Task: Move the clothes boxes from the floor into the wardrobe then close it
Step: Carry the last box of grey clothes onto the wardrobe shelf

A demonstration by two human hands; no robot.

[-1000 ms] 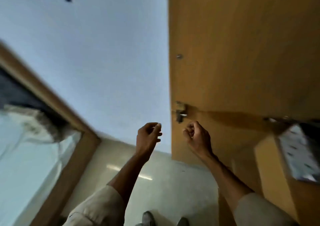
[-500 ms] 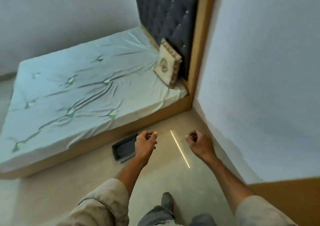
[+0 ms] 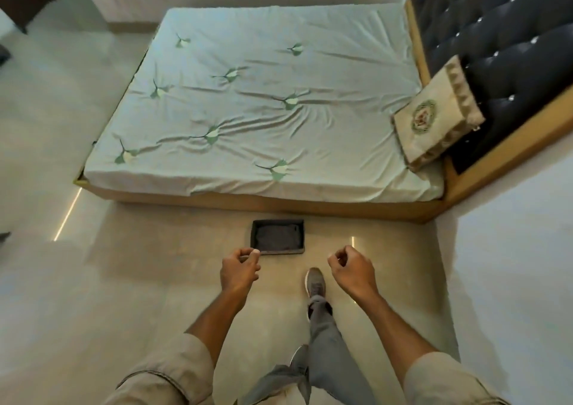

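A dark grey open clothes box (image 3: 278, 236) with folded dark cloth inside lies on the pale floor, just in front of the bed's wooden base. My left hand (image 3: 238, 270) hovers above the floor just short of the box's near left corner, fingers loosely curled around nothing. Off to the right of the box, my right hand (image 3: 351, 270) is also loosely curled and holds nothing. The wardrobe is out of view.
A low bed (image 3: 260, 100) with a pale green sheet fills the space ahead, with a cushion (image 3: 437, 119) against the dark tufted headboard (image 3: 508, 41). A white wall (image 3: 511, 265) stands on the right. My right foot (image 3: 314, 283) is stepping forward beside the box.
The view has swung from the wardrobe door and wall round to face the bed squarely. The box on the floor now lies straight ahead of my hands. Both hands stay curled and empty.
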